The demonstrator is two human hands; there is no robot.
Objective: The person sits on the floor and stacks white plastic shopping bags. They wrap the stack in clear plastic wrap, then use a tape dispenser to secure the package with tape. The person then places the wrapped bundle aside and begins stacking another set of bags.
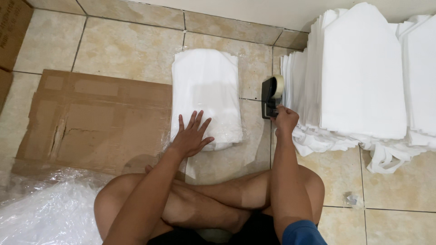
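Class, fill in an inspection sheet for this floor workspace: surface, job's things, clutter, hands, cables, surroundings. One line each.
Surface: beige tiled floor, grout lines visible.
Job's things: plastic-wrapped bundle of white fabric lying flat; black tape dispenser standing beside it.
Clutter: flattened cardboard sheet, torn; crumpled clear plastic; small scrap on a tile.
Hands: left hand spread flat on the bundle's near end; right hand at the dispenser's base.
Cables: nothing seen.
Surroundings: stacks of folded white fabric at right; cardboard box at upper left; person sits cross-legged.
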